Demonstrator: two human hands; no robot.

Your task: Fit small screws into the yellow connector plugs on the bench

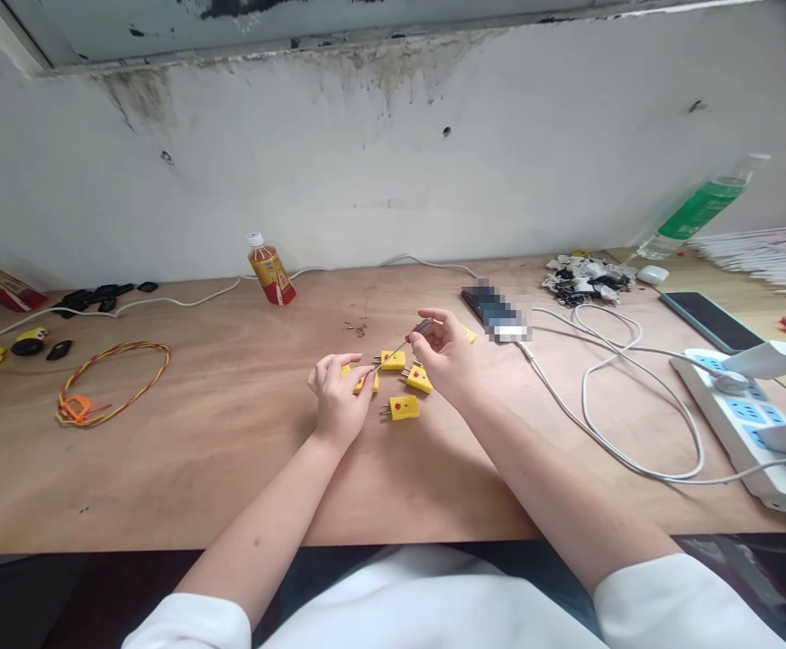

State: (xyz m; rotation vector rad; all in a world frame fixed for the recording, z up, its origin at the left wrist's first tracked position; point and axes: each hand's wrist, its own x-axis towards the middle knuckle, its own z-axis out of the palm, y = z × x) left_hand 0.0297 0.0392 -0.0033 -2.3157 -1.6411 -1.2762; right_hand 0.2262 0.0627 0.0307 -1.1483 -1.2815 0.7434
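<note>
A yellow plug [370,386] sits at the centre of the frame, pinched in the fingers of the left hand [339,397], whose forearm slants up from the lower left. The right hand [445,356], its arm reaching from the lower right, grips a screwdriver [423,328] angled down-left toward that plug. Loose yellow connectors [405,408] lie between the wrists.
</note>
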